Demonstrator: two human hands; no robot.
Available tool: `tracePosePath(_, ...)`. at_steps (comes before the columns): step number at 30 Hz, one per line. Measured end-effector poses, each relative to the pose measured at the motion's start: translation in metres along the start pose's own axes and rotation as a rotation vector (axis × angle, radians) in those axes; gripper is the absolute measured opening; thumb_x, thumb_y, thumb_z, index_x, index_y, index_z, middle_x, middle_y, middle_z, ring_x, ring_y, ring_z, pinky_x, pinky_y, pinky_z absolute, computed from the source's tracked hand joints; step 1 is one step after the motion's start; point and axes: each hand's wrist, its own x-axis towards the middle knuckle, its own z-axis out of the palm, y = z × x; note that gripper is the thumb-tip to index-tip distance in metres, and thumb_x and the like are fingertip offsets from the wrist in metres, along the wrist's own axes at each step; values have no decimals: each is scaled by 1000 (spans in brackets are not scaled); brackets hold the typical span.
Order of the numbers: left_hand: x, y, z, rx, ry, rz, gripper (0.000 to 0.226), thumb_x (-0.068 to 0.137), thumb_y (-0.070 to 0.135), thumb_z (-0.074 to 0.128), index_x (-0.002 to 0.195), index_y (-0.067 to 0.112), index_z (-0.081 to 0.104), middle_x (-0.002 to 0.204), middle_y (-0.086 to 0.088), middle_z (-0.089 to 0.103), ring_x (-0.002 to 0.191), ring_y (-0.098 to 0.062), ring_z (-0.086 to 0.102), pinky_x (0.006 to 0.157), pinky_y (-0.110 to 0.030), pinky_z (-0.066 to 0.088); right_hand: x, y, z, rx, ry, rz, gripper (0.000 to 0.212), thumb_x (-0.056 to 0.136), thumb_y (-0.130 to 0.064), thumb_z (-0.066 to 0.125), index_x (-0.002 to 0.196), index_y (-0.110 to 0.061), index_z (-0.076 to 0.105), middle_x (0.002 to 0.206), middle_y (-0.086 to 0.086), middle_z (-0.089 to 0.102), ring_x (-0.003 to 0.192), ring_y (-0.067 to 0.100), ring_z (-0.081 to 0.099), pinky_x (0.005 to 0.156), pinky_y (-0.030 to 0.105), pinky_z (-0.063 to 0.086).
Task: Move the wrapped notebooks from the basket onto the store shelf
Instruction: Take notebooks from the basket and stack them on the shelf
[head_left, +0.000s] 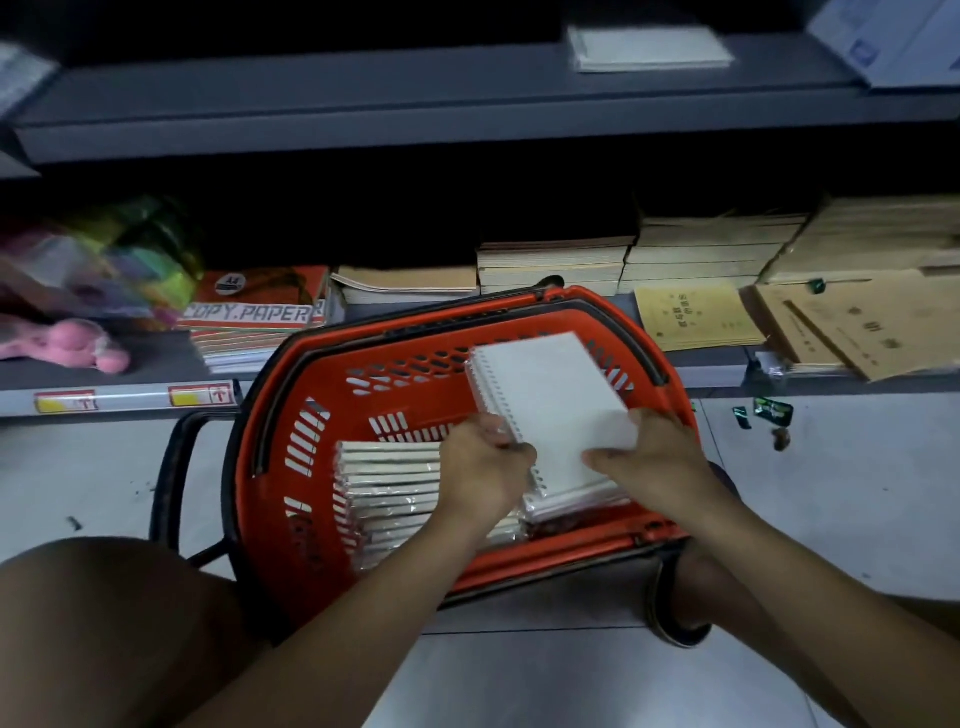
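1. The setting is a dim shop aisle with a pale tiled floor; grey store shelves (426, 111) run across beyond the hands, the lower one stocked with brown exercise books (711, 249) ahead and to the right of the hands and copy paper (249, 317) ahead and to the left.
2. A red basket (291, 395) sits on the floor directly under both hands, pulled close to the shelf edge, probably so each lift is short.
3. The left hand (483, 467) curls its fingers round the spiral-bound edge of a stack of wrapped notebooks (550, 400), while the right hand (654, 462) grips the opposite near corner; two hands likely steady the slippery wrap.
4. The stack is tilted up, its far end raised above the basket rim, apparently being lifted out toward the shelf.
5. More wrapped notebooks (389, 483) remain in the basket, lying in an overlapping row just below the left hand; how many is hard to tell through the glare.
6. A similar white stack (649, 47) lies on the upper shelf, far beyond the hands, which suggests that as the destination.
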Motion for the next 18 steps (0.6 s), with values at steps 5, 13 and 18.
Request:
tracePosePath(5, -7, 3, -6, -156, -65, -113, 20, 86, 0, 67, 82, 18, 61, 77, 1, 70, 61, -7, 60, 52, -18, 47, -6, 1, -1, 121, -2, 91, 64, 62, -50, 86, 110, -13, 67, 116, 8, 70, 113, 32, 62, 93, 43, 54)
tracePosePath(13, -46, 40, -37, -518, -305, -95, 34, 94, 1, 60, 127, 11, 56, 104, -6, 68, 83, -21, 66, 65, -36, 58, -58, -17, -59, 971, -118, 72, 15, 95, -8, 67, 110, -7, 68, 106, 7, 73, 91, 25, 72, 58, 28, 62)
tracePosePath(18, -80, 79, -56, -606, -542, 154, 41, 97, -3, 50, 134, 15, 57, 124, -8, 72, 102, -20, 72, 71, -29, 60, -86, -24, -117, 1135, -125, -184, 27, 101, -10, 55, 127, -8, 63, 118, 11, 73, 98, 25, 75, 65, 28, 62)
